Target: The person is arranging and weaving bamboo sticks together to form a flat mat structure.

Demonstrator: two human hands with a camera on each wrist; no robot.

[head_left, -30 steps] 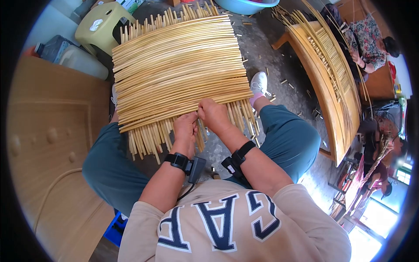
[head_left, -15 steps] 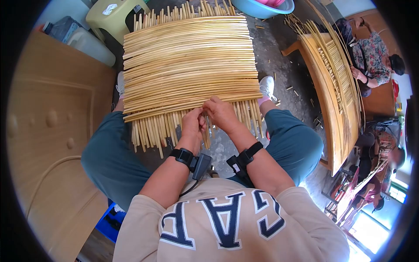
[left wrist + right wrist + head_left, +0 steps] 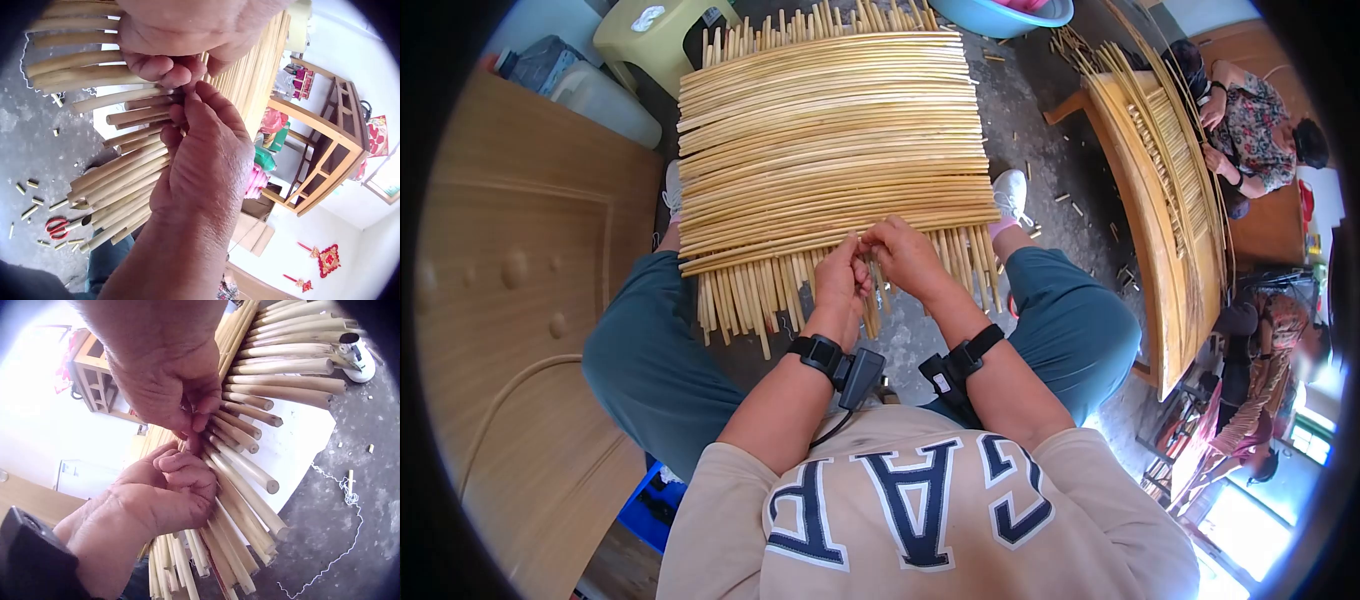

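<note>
A curved seat-like panel of pale wooden sticks point(image 3: 830, 140) lies in front of me, its long sticks running left to right over a layer of cross sticks. At its near edge, my left hand point(image 3: 840, 275) has its fingers curled and pinches the edge. Right beside it, my right hand point(image 3: 910, 258) pinches the same edge with thumb and forefinger, fingertips meeting the left ones. In the right wrist view, the cross sticks' cut ends point(image 3: 250, 472) jut out under both hands. The fingers hide exactly what lies between their tips.
Stick offcuts point(image 3: 28, 212), red-handled scissors point(image 3: 57, 228) and white string point(image 3: 331, 562) lie on the floor. A wooden bench point(image 3: 1140, 230) holding more sticks stands at right, with a person point(image 3: 1255, 130) behind it. A plastic stool point(image 3: 665, 40) and blue basin point(image 3: 1005, 18) stand beyond the panel.
The head view has shifted, so the panel sits farther right than a second ago. Both hands stay at its near edge; the left fingers have moved in close against the right ones.
</note>
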